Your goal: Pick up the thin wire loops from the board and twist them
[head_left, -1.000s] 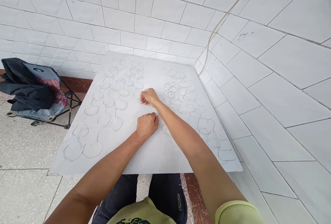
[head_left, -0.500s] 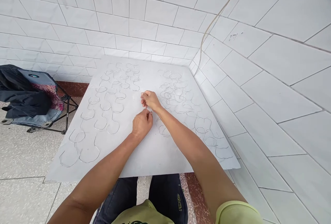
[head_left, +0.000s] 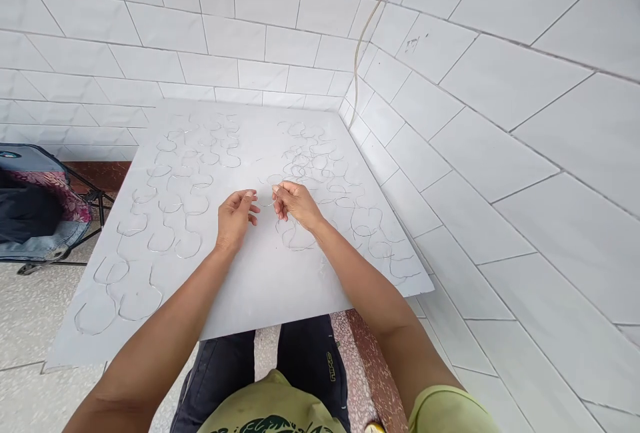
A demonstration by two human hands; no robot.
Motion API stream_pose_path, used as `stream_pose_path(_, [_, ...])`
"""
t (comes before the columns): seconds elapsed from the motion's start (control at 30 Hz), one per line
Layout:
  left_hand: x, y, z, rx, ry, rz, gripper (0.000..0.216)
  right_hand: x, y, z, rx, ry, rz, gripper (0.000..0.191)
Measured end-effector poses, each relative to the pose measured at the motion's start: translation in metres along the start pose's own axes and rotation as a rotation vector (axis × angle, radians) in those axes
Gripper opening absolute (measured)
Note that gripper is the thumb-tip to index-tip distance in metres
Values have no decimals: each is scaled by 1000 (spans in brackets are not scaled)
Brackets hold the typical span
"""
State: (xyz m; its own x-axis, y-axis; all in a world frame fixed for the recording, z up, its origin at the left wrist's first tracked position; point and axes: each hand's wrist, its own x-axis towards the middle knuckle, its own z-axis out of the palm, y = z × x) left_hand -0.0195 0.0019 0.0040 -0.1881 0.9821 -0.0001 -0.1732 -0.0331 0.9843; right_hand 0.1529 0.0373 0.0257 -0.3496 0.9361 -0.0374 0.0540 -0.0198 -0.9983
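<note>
A thin, curved piece of wire (head_left: 269, 205) spans the small gap between my two hands, just over the white board (head_left: 280, 286). My right hand (head_left: 297, 205) pinches its right end between thumb and fingertips. On the other side, my left hand (head_left: 235, 218) has thumb and forefinger closed at the wire's left end, the other fingers loosely curled; the exact contact is too fine to see. Bent wire pieces with wavy, looped shapes (head_left: 187, 246) lie in rows on the board's left. More wires (head_left: 310, 163) overlap in a tangled spread on the right.
White tiled walls (head_left: 480, 153) border the board at the back and right. A cable (head_left: 357, 63) hangs down at the corner. A folding chair (head_left: 75, 233) with dark cloth on it stands at the left. My legs (head_left: 305, 360) are under the board's front edge.
My left hand has moved away from my right, going from a closed fist to a raised pinch, and the wire now shows between them. The view has shifted, so the board appears further left.
</note>
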Motion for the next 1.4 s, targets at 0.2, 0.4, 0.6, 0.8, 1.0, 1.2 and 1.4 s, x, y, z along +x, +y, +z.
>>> stream_pose_path(0.2, [-2, 4, 3, 15, -83, 20, 26, -14, 16, -6, 72, -7, -24, 38])
stream_pose_path(0.4, [-3, 5, 2, 91, -141, 56, 29, -19, 23, -8, 78, -46, -3, 39])
stream_pose_path(0.6, [-1, 7, 0, -32, -184, 11, 27, -24, 19, -9, 55, -103, -8, 41])
stream_pose_path(0.8, [-1, 12, 0, -156, -296, -9, 23, -26, 16, -11, 19, -130, -22, 40])
stream_pose_path(1.0, [1, 14, -4, -164, -391, -67, 25, -29, 9, -12, -26, -109, -53, 38])
stream_pose_path(1.2, [1, 15, -5, -182, -409, -95, 26, -30, 7, -13, -32, -109, -65, 40])
stream_pose_path(1.4, [2, 16, -5, -232, -349, -51, 19, -27, 12, -12, 132, -134, -108, 38])
